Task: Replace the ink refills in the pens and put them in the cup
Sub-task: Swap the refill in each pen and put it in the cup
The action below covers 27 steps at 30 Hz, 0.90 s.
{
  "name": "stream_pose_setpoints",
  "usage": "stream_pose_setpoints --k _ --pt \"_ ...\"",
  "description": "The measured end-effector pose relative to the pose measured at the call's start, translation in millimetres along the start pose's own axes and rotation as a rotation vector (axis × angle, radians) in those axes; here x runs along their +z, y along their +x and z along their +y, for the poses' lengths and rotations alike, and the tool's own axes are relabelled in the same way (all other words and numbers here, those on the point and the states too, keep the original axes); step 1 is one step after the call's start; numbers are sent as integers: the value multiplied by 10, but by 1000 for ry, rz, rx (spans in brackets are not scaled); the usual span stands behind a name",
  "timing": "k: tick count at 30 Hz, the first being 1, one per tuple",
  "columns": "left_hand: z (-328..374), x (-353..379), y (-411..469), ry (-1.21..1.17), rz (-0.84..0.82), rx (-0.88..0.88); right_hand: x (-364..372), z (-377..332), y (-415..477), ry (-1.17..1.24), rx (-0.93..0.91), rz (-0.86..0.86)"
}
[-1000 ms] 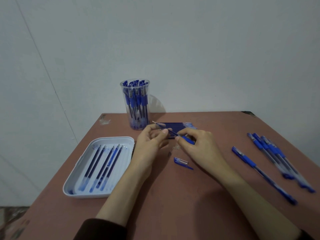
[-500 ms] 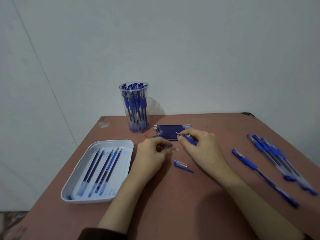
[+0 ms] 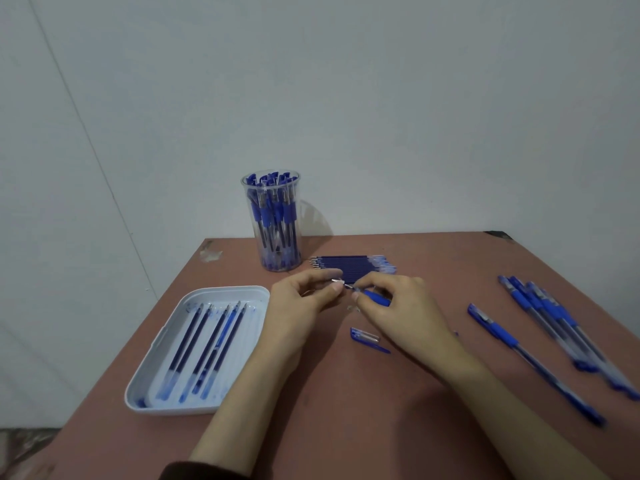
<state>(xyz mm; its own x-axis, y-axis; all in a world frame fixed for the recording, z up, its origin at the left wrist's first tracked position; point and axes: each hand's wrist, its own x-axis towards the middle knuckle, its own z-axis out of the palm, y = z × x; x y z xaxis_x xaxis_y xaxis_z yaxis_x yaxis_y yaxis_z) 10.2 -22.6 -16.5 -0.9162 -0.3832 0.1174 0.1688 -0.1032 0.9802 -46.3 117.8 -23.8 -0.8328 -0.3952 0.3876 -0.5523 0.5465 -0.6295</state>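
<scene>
Clear plastic cup (image 3: 250,233): stood upright near the far edge of the brown table (image 3: 346,427), filled with standing blue pens (image 3: 273,213). Fresh refills (image 3: 353,265): a flat row of dark blue tubes, lying just right of the cup's base, metal tips toward the cup. Left hand (image 3: 298,306): in front of the cup, fingers curled, thumb and forefinger pinching the metal tip end of the held pen (image 3: 375,297). Right hand (image 3: 405,310): in front of the cup and to its right, close to the left hand, fingertips pinching the held pen at its blue grip; the barrel's far end was hidden under the palm. Pen cap (image 3: 369,339): blue and clear, lying loose on the table nearer the person than the cup, below the two hands, touching neither. White tray (image 3: 207,292): in front of the cup and to its left, well apart from it, ink-smeared inside, holding five used refills (image 3: 207,341) laid side by side. Single capped pen (image 3: 519,351): lying aslant far right of the cup. Cluster of capped pens (image 3: 561,327): farther right of the cup again, lying close together beside the single pen; their count was too blurred to tell. One dark sleeve (image 3: 201,471) showed at the left forearm.
</scene>
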Motion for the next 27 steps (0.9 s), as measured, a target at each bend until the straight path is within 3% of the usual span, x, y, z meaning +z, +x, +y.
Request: stream_pose_setpoints --k 10,18,27 --pt "-3 25 -16 60 -77 21 -3 -49 -10 20 -19 3" --pt "-29 -1 7 48 14 22 -17 -80 -30 133 -18 -45" --pt "-24 5 13 -96 -19 -34 -14 -87 -31 275 5 -75"
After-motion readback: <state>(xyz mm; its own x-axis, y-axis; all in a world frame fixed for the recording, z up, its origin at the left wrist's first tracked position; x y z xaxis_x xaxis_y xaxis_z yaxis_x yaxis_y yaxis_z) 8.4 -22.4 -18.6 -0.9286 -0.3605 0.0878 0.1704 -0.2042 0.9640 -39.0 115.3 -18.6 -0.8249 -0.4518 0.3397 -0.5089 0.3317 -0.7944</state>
